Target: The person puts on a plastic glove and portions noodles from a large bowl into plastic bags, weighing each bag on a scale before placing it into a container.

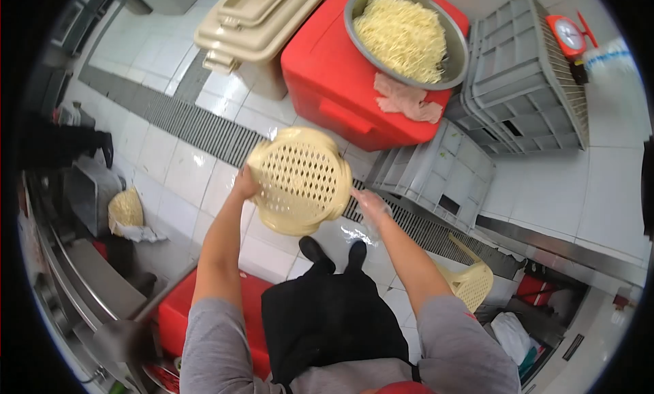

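A cream plastic stool (300,179) with a perforated seat is held in front of me above the tiled floor. My left hand (246,183) is closed on its left edge. On the opposite edge, my right hand (371,207) also grips it and seems to wear a clear plastic glove. The stool's seat faces up toward me, and its legs are hidden underneath. Just beyond it stands a red cooler box (320,74), bearing a metal basin (354,36) heaped with pale shredded noodle-like strands (402,36). A crumpled pink cloth (405,100) lies by the basin.
Grey crates (521,81) stand at the right, near a red scale (567,36). A lidded beige bin (252,26) is at the back. A drain grate (177,118) crosses the floor. Another cream stool (473,285) sits right of me; a red box (184,319) is at my left.
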Tool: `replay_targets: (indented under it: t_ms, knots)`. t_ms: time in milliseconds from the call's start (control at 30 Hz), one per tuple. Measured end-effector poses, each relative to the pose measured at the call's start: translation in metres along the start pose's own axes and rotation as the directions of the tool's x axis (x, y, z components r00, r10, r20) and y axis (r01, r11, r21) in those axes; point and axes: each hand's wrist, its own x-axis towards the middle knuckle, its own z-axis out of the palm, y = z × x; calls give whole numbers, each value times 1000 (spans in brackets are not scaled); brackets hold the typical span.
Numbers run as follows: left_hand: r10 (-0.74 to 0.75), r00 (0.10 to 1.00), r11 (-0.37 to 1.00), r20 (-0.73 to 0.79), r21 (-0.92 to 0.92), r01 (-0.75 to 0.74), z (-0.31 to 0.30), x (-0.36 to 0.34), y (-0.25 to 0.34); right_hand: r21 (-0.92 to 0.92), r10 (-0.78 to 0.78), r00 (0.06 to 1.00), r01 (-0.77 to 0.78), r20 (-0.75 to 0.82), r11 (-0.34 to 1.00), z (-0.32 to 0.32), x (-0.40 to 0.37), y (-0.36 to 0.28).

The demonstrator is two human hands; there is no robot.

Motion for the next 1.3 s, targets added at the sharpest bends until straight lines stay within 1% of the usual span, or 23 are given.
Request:
replay_targets:
  t_ms: [33,67,100,200,233,267,300,333,400,433,533,633,667,733,867,933,1000,1067,1100,1167,1200,1267,1300]
  knots:
    - [-61,997,992,44,111,56,-17,-16,18,-141,-50,990,31,-131,990,-16,-13,-2]
    - [77,997,980,22,185,-80,7,4,-14,54,-44,944,65,-326,996,-33,-52,-24]
    - [-11,999,996,41,83,8,-22,-28,22,46,-93,919,119,-382,992,-48,-72,-19]
    - [206,971,970,126,103,-219,-54,-41,60,-227,-275,796,176,-539,958,-124,-133,-5]
    - [80,984,966,159,232,-117,-63,-31,66,-146,-124,804,47,-582,988,-155,-154,-11]
    - [151,985,957,83,237,-167,-91,-30,95,196,23,752,142,-659,970,-179,-164,2]
    - [248,969,950,-7,198,-242,-121,-19,131,265,-18,686,305,-727,915,-210,-185,-6]
    - [330,939,936,-94,160,-313,-152,-7,172,265,-18,661,325,-750,908,-237,-199,-18]
    - [638,717,760,-279,79,-645,-227,8,277,283,88,550,282,-830,917,-286,-217,-37]
    - [636,705,766,-314,148,-625,-268,-8,350,289,86,540,303,-837,908,-301,-216,-49]
    - [854,425,499,-299,242,-832,-361,-62,560,247,22,368,578,-930,778,-357,-190,-99]
    - [935,295,323,-199,131,-937,-386,-93,731,-126,-233,115,577,-966,807,-405,-186,-143]
    - [942,288,305,-170,86,-948,-381,-89,773,-104,-203,112,571,-973,814,-429,-194,-153]
    - [958,254,260,-136,28,-965,-359,-81,841,-265,-274,-70,561,-959,784,-479,-212,-162]
    - [967,91,34,-240,-234,-972,-324,-96,942,-371,-318,-191,458,-929,808,-540,-247,-171]
    - [883,-250,-210,-396,143,-967,-316,-115,995,-379,-320,-207,413,-925,828,-544,-248,-171]
    - [680,-659,-419,-322,566,-710,-328,-139,1054,-279,-174,-240,526,-955,803,-538,-243,-180]
    - [888,-460,-370,28,636,-677,-343,-167,1085,-220,-125,-211,524,-969,823,-529,-239,-178]
    - [892,-452,-368,29,630,-684,-341,-162,1103,-217,-127,-208,498,-970,840,-522,-236,-173]
    - [875,-130,-422,466,605,-675,-331,-153,1122,-186,-114,-182,453,-977,872,-504,-235,-161]
    - [867,-125,-426,482,586,-689,-326,-151,1122,-159,-93,-166,450,-982,879,-493,-238,-157]
    - [845,-209,-495,493,570,-656,-329,-153,1118,117,259,-137,633,-956,766,-471,-243,-154]
    - [841,-322,-529,434,541,-654,-330,-148,1109,208,355,-85,678,-931,705,-459,-245,-142]
